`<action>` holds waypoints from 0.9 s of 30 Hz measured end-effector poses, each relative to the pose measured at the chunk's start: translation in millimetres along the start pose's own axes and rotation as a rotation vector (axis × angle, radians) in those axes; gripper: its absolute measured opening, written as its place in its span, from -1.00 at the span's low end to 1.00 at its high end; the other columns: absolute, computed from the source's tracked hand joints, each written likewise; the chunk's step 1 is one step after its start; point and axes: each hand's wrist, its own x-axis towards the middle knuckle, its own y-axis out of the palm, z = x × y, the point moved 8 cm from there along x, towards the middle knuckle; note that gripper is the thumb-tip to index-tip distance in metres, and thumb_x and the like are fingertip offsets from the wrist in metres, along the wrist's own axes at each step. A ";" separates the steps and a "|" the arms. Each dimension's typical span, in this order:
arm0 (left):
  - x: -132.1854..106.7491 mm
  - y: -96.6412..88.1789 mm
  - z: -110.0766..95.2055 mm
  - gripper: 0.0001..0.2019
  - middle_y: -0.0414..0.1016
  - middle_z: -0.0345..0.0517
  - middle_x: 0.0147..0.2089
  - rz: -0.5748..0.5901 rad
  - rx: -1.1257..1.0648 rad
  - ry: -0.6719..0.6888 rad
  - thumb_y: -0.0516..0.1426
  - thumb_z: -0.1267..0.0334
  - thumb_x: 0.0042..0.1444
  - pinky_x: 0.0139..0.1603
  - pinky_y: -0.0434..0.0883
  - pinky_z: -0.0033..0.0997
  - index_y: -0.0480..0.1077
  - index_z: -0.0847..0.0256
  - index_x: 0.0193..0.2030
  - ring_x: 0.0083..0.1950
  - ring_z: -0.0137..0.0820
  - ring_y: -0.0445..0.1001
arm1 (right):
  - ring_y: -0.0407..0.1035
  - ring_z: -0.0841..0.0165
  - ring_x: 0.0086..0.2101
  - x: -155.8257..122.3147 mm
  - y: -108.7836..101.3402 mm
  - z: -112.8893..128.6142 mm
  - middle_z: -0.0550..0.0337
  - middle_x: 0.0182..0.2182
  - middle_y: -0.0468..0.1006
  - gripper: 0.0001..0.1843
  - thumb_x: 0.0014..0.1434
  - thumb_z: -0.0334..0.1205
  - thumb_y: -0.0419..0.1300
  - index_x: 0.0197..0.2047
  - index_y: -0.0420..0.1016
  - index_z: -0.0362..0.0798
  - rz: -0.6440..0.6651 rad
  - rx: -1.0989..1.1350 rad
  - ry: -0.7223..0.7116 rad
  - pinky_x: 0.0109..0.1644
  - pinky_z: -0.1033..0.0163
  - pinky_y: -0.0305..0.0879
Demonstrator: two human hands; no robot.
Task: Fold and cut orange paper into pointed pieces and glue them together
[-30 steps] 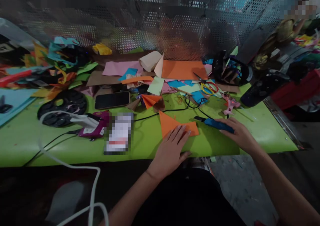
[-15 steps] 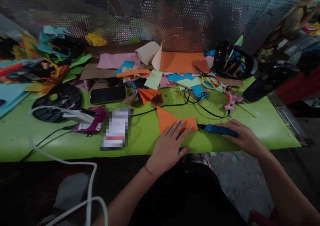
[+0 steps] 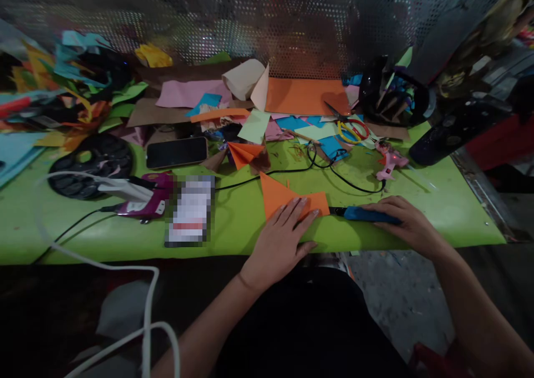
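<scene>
Orange folded paper (image 3: 287, 199) lies near the front edge of the lime-green table (image 3: 250, 222), and the person's left hand (image 3: 280, 239) presses flat on its near corner, fingers spread and grasping nothing. Just right of it, the right hand (image 3: 406, 225) closes loosely over a blue-handled cutter (image 3: 367, 215) lying on the table, its dark tip pointing at the paper. Farther back sit a phone (image 3: 177, 152), yellow-handled scissors (image 3: 348, 126) and a pink glue gun (image 3: 390, 162).

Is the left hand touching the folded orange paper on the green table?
Touching. The head view shows the left hand lying flat with its fingers on the folded orange paper.
</scene>
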 end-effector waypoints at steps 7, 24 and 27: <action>0.5 0.5 0.2 -0.35 -0.03 -0.02 0.53 0.006 -0.015 0.000 -0.03 -0.11 0.32 0.45 0.09 -0.03 0.01 0.07 0.47 0.52 -0.15 -0.03 | 0.43 0.11 -0.10 1.1 -0.2 -2.2 0.06 -0.14 0.54 -0.63 0.28 -0.02 0.16 0.12 0.53 0.19 0.029 0.037 0.010 -0.01 -0.03 0.42; 0.9 1.2 0.6 -0.35 -0.07 -0.06 0.54 0.044 -0.033 -0.001 -0.02 -0.09 0.32 0.46 0.07 -0.04 -0.01 0.06 0.47 0.52 -0.18 -0.06 | 0.40 0.13 -0.10 -0.5 6.8 3.4 0.06 -0.14 0.50 -0.62 0.31 -0.08 0.13 0.17 0.49 0.24 0.037 0.013 -0.022 -0.03 0.01 0.40; 0.6 0.6 0.2 -0.35 -0.07 -0.07 0.54 0.035 -0.035 0.002 -0.01 -0.07 0.32 0.47 0.06 -0.04 -0.02 0.04 0.48 0.53 -0.18 -0.07 | 0.40 0.13 -0.11 -3.0 6.9 6.2 0.05 -0.15 0.51 -0.63 0.31 -0.08 0.12 0.16 0.50 0.23 0.025 -0.008 -0.012 -0.04 -0.01 0.40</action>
